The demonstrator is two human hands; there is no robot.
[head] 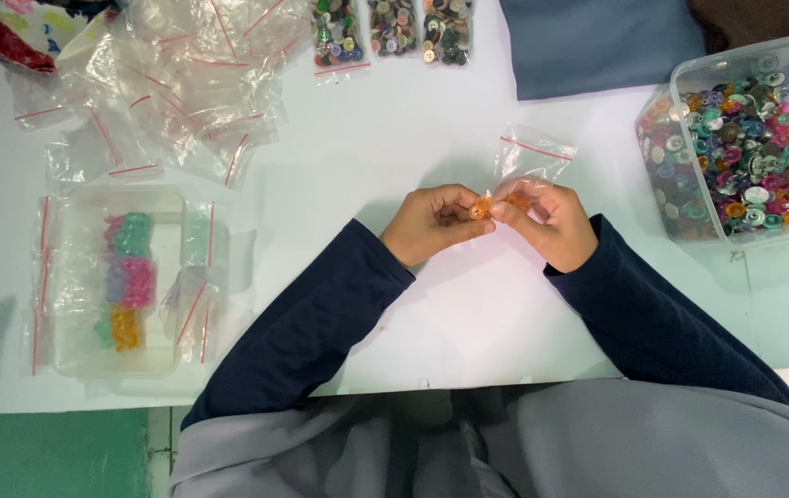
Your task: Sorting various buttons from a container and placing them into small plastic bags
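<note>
Head view: 2 hands, left hand (431, 224) and right hand (547, 221), share 1 orange button (480, 208).

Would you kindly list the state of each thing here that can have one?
Small clear zip bag with red seal: held in right hand.
Orange round button: pinched in left hand fingers.
Clear plastic tub of mixed buttons: lidless, nearly full.
Pile of clear zip bags: empty.
</note>
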